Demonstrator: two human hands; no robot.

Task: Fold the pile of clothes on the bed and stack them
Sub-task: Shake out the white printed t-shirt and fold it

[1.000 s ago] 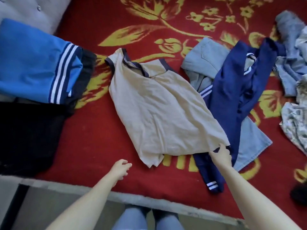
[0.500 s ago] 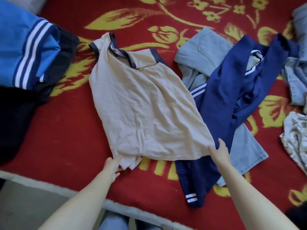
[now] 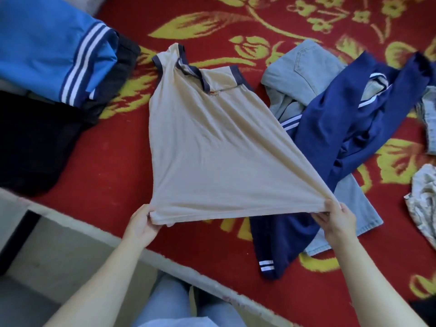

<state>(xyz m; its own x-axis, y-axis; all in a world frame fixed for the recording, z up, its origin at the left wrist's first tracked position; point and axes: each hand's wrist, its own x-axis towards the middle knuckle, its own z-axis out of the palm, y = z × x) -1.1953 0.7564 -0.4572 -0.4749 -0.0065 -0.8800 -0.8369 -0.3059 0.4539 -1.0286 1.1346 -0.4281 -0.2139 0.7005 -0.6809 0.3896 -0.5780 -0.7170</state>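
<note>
A beige shirt with navy trim (image 3: 207, 147) lies spread on the red bed cover, its collar end far from me. My left hand (image 3: 141, 226) grips the bottom hem at its left corner. My right hand (image 3: 336, 218) grips the hem's right corner, and the hem is stretched taut between them, lifted a little off the bed. On the left sits a stack of folded clothes, a blue striped garment (image 3: 52, 48) on top of black ones (image 3: 30, 142). To the right lies an unfolded pile: a navy garment (image 3: 337, 142) over light blue jeans (image 3: 304, 74).
The red cover with yellow flowers (image 3: 101, 173) spans the bed; its near edge (image 3: 99, 232) runs diagonally below my hands. More crumpled clothes lie at the far right, a pale patterned piece (image 3: 422, 208) and denim (image 3: 429, 119). My legs in jeans (image 3: 174, 305) show below.
My left hand reached forward and took the shirt's left hem corner. Both hands now pull the hem wide and raise it; the shirt has been drawn taut toward me.
</note>
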